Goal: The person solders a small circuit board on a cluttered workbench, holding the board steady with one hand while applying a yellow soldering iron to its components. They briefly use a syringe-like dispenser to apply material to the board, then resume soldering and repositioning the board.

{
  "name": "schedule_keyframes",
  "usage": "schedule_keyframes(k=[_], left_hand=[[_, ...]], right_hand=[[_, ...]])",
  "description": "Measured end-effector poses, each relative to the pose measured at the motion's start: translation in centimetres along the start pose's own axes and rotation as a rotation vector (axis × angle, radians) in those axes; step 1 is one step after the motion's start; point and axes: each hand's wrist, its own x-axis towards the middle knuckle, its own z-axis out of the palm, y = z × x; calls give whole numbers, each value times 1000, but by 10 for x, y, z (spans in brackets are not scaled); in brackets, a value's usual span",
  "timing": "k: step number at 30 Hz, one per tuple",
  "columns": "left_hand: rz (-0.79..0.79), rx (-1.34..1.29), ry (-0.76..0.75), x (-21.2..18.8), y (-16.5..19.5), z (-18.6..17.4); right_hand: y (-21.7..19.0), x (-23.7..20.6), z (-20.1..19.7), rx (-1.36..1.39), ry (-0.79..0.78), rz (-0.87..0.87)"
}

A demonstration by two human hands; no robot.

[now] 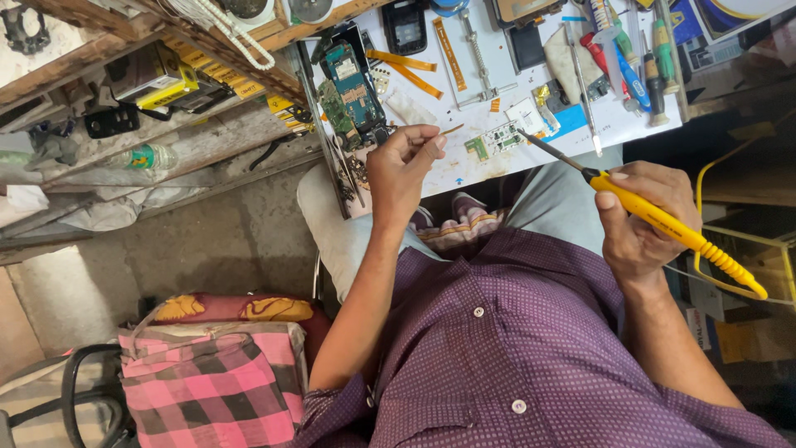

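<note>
My right hand (643, 217) grips a yellow-handled soldering iron (663, 222); its dark metal tip points at a small green circuit board (497, 141) on the white work surface (473, 170). My left hand (402, 166) pinches a thin brownish stick or wire (452, 129) whose end reaches toward the same board. The two hands are apart, one on each side of the small board. A larger blue and green phone board (352, 91) lies to the left of my left hand.
Orange flex strips (410, 70), tweezers (584, 91), several screwdrivers (643, 58) and a dark phone (405, 25) lie on the white surface. Cluttered wooden shelves (124, 91) stand at left. A pink checked bag (211, 382) sits on the floor. A yellow cable (730, 241) loops at right.
</note>
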Motion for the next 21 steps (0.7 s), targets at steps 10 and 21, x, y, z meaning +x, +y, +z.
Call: schedule_keyframes(k=[10, 21], left_hand=[[110, 254, 79, -20, 13, 6], [266, 381, 69, -25, 19, 10]], right_hand=[[-1, 0, 2, 12, -7, 6], [-1, 1, 7, 68, 0, 21]])
